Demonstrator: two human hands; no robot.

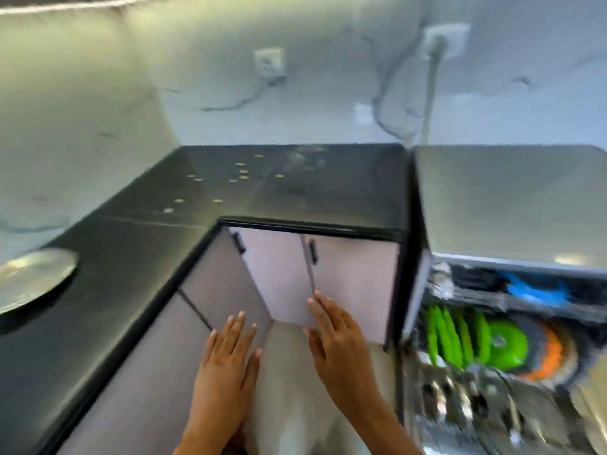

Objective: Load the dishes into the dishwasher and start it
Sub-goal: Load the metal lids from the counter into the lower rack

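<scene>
The open dishwasher (512, 198) stands at the right, its lower rack (466, 399) pulled out. Several green plates (453, 336) stand upright in the rack beside a green bowl (507, 344) and an orange dish (550, 356). A blue item (538, 292) lies in the upper rack. A steel plate (31, 279) sits on the black counter at the far left. My left hand (230, 359) and my right hand (338, 343) hover in front of the cabinets with fingers straight, both holding nothing. The view is blurred.
An L-shaped black countertop (295, 188) with scattered crumbs (241, 174) runs along the marble wall. Pale cabinet doors (279, 270) with dark handles are below it. Two wall sockets (269, 62) sit above, and a cable (430, 93) hangs from the right one.
</scene>
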